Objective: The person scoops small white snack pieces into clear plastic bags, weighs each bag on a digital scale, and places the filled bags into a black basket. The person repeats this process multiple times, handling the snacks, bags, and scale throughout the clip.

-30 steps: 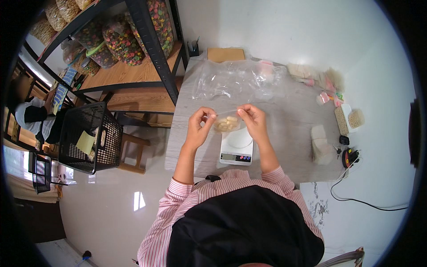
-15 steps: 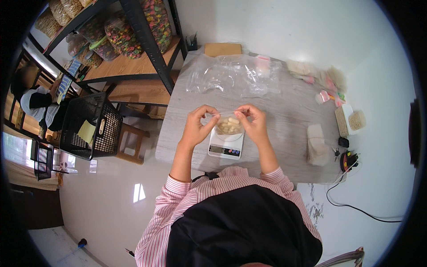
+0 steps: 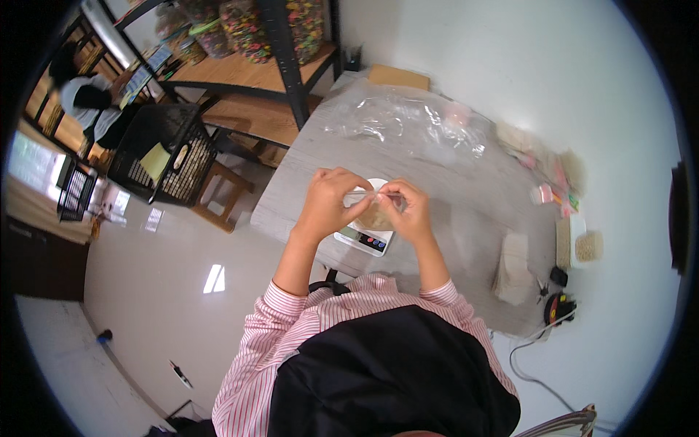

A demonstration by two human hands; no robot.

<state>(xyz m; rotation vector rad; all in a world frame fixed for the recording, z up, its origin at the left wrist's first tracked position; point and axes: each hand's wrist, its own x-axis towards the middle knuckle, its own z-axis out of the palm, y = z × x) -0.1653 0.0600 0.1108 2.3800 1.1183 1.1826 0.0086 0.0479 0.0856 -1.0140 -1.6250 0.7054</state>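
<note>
A small clear plastic bag [image 3: 375,218] with pale pieces in it hangs between my hands, over the white kitchen scale [image 3: 345,242]. My left hand [image 3: 328,202] pinches the bag's top edge with thumb and fingers. On the other side, my right hand [image 3: 410,213] grips the same edge, and the fingertips of both hands nearly meet there. The hands hide part of the bag, and its contents look blurred. Below it show the scale's display and buttons. Whether the bag's bottom touches the scale I cannot tell.
Large clear plastic bags [image 3: 408,124] lie at the table's far side by a brown cardboard piece [image 3: 398,76]. Stacked small bags [image 3: 512,268] and a black power adapter [image 3: 558,277] lie right. Left stand a black crate [image 3: 156,156] on a stool, shelves [image 3: 247,76] and another person [image 3: 91,102].
My hands have drawn closer together along the bag's top edge, and now cover more of it. The whole view has turned slightly.
</note>
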